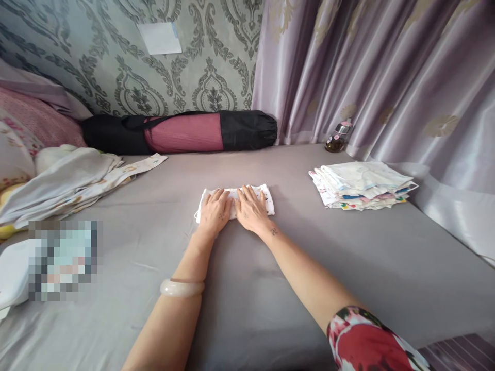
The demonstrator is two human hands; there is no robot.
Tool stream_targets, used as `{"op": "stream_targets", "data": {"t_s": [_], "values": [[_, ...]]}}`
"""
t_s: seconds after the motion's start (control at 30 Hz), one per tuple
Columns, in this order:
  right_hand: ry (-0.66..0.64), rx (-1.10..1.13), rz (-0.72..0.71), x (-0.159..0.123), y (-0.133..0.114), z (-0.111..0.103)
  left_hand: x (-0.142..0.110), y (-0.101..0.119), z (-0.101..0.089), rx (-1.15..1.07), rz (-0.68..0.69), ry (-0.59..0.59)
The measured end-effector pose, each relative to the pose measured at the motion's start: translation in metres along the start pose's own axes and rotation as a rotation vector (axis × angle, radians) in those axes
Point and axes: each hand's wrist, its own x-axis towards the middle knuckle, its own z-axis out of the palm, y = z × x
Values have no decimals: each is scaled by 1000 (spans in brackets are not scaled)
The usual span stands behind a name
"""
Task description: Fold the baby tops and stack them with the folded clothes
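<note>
A small white printed cloth (269, 198), folded into a rectangle, lies on the grey sheet (240, 288) in front of me. My left hand (215, 210) rests flat on its left half, fingers stretched out and pointing away from me. On its right half my right hand (251, 208) also lies flat, palm down, with the fingers slightly apart. The two thumbs nearly meet near the middle of the cloth. Much of the cloth is hidden under the hands, and neither hand grips it.
To the right stands a stack of folded cloths (363, 183), with a bottle (338, 136) behind it by the curtain. Loose white cloths (77, 180) lie at the left, near a blurred-out object (65, 260). A black and maroon roll bag (183, 133) lies along the wall.
</note>
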Motion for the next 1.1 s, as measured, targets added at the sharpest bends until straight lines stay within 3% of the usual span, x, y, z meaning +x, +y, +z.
{"op": "stream_targets", "data": {"t_s": [0.27, 0.73, 1.0, 1.1], "values": [[-41, -52, 53, -2, 6, 2, -4, 2, 6, 89, -28, -125], [-32, -51, 62, -1, 6, 1, -2, 3, 2, 37, -11, -73], [14, -108, 181, 6, 18, -2, -1, -3, 2, 52, -127, 21], [-33, -115, 235, 8, 21, 0, -1, -7, 6, 73, -164, -30]]}}
